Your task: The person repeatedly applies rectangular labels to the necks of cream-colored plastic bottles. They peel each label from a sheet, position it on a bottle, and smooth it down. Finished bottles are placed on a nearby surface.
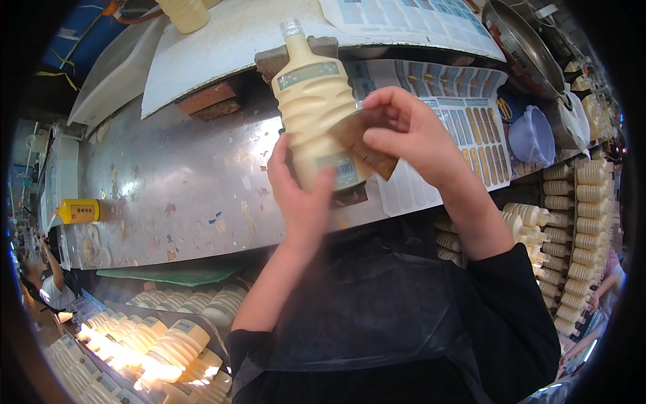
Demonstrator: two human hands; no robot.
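A ribbed clear bottle (309,101) full of cream-coloured liquid, with a clear cap, is held up over the metal table (168,175). My left hand (299,195) grips its lower part from below. My right hand (410,131) pinches a brownish label (367,145) against the bottle's side. A pale strip label sits near the bottle's shoulder and a small barcode sticker near its base.
Sheets of printed stickers (464,114) lie on the table at right. Several filled bottles are stacked at right (579,236) and in crates at lower left (161,343). A yellow tape dispenser (79,211) sits at left. A metal bowl (525,47) and lilac cup (531,135) are at upper right.
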